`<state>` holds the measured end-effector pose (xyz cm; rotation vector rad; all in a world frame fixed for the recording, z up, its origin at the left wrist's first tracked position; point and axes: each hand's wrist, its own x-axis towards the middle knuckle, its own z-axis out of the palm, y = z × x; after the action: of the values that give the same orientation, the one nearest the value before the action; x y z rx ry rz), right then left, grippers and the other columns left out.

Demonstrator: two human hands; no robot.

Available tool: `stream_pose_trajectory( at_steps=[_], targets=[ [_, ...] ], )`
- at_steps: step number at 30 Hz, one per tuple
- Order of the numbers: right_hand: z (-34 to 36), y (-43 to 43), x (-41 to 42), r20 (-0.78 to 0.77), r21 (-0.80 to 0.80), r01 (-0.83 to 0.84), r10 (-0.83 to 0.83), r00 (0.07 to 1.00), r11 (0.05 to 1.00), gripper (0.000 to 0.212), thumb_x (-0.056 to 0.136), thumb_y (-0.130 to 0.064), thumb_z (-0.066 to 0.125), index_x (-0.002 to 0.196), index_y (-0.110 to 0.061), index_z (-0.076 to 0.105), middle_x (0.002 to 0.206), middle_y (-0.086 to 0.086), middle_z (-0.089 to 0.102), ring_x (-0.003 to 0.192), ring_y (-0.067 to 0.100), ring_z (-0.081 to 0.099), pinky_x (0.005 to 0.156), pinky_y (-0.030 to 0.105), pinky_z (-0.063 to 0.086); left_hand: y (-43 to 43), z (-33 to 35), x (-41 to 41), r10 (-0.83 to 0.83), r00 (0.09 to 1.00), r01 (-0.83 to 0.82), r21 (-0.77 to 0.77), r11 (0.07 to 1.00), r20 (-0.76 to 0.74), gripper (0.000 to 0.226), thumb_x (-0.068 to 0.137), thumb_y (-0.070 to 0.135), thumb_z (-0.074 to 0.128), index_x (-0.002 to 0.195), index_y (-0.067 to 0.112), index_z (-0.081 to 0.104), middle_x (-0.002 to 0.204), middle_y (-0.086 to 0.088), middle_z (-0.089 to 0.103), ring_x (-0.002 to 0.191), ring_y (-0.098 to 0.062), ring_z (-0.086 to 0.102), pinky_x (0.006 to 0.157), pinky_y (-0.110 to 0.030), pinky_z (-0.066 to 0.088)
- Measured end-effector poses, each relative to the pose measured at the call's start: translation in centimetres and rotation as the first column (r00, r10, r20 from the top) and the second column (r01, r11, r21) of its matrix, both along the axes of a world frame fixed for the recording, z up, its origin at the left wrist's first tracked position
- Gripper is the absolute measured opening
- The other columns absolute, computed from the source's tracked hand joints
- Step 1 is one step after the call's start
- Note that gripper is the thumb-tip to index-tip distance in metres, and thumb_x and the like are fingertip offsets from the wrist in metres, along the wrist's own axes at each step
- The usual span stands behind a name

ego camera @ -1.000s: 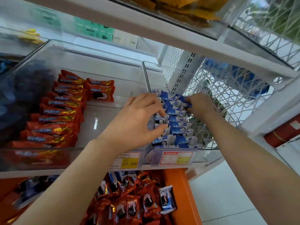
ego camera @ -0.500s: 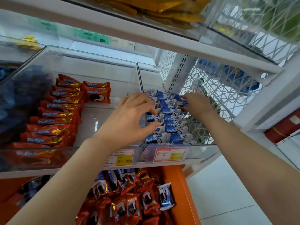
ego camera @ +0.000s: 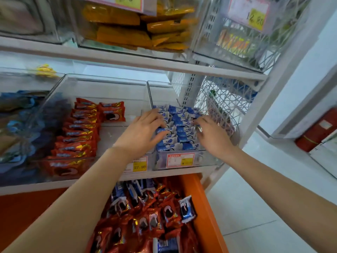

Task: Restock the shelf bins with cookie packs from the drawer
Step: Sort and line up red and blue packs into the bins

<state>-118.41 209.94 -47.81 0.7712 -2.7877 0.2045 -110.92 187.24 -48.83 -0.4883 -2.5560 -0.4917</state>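
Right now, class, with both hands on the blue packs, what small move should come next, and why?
Probably lift the left hand and right hand away toward the drawer for red packs: blue packs sit tightly packed, while the middle bin is half bare.

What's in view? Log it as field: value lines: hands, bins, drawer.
left hand: fingers spread flat on the blue packs
right hand: fingers curled at the blue packs' right edge; grip unclear
right bin: clear, filled with rows of blue packs
middle bin: clear, red packs lined along its left side, floor bare on the right
drawer: orange, open below the shelf, holds mixed packs, red and blue
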Motion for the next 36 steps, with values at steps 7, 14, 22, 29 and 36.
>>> stream_pose_trajectory(
  at_steps=[7,14,22,29,36],
  targets=[
    [-1.4,0.3,6.0,0.024,-0.087,-0.085,0.088,0.996,0.993,0.037,0.104,-0.019,0.030,0.134,-0.008,0.047,0.140,0.005,0.041,0.114,0.018,0.054,0.090,0.027,0.047,0.1,-0.9,2.0,0.060,0.998,-0.060,-0.291,0.955,-0.008,0.058,0.094,0.044,0.023,0.120,0.008,0.061,0.138,-0.010,0.052,0.137,-0.029,0.037,0.110,-0.039,0.031],
    [-3.1,2.0,8.8,-0.001,-0.010,-0.140,0.140,0.990,0.990,0.047,0.102,-0.021,0.041,0.145,-0.006,0.034,0.148,0.011,0.037,0.139,0.026,0.032,0.119,0.036,0.014,0.4,-2.8,5.5,0.055,0.987,-0.109,-0.371,0.922,-0.154,0.056,0.079,0.023,0.076,0.129,0.006,0.057,0.141,-0.011,0.049,0.130,-0.031,0.045,0.109,-0.036,0.019],
    [-5.2,2.6,11.9,-0.110,0.040,-0.097,0.101,0.989,0.994,0.057,0.086,-0.009,0.066,0.138,-0.002,0.045,0.144,0.018,0.043,0.133,0.033,0.042,0.108,0.045,0.020,0.2,-5.4,10.0,0.087,0.989,-0.132,-0.432,0.892,-0.124,0.081,0.059,0.005,0.085,0.132,0.006,0.050,0.143,-0.012,0.046,0.143,-0.028,0.018,0.115,-0.038,0.009],
    [-8.6,1.9,14.0,-0.023,-0.015,-0.034,0.034,0.999,0.999,0.044,0.076,-0.007,0.071,0.118,-0.010,0.059,0.118,0.009,0.057,0.109,0.027,0.058,0.094,0.046,0.051,-1.1,-9.4,13.4,-0.003,1.000,0.008,-0.405,0.914,0.012,0.049,0.062,0.016,0.083,0.108,0.014,0.064,0.110,-0.006,0.064,0.106,-0.024,0.057,0.097,-0.035,0.032],
    [-12.8,0.2,14.1,0.298,0.036,-0.177,0.158,0.941,0.984,0.039,0.097,-0.017,0.046,0.135,-0.016,0.045,0.134,-0.001,0.042,0.123,0.016,0.043,0.104,0.027,0.036,-4.0,-14.6,14.0,0.103,0.957,0.001,-0.357,0.934,0.271,0.035,0.065,0.027,0.076,0.099,0.021,0.068,0.093,0.005,0.063,0.085,-0.014,0.062,0.079,-0.025,0.048]
  ],
)
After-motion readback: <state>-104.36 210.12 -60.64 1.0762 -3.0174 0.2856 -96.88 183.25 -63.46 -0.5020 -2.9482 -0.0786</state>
